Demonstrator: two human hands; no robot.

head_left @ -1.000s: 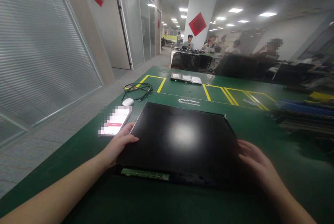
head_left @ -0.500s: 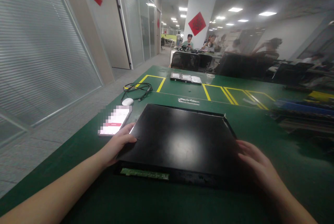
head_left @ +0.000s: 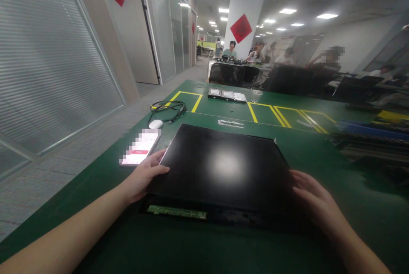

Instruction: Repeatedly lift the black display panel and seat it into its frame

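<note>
While the left hand clasps the near-left side of the black panel and the right hand clasps its near-right side, fingers curled on the edges, the panel lies between them near the surface's front edge. Its long axis runs left to right, both hands equally close. A phone lies just left.

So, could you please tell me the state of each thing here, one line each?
black panel: flat on the green table, gripped at both side edges
left hand: on the panel's left edge
right hand: on its right edge
phone: screen lit
cable: coiled, loose
</note>
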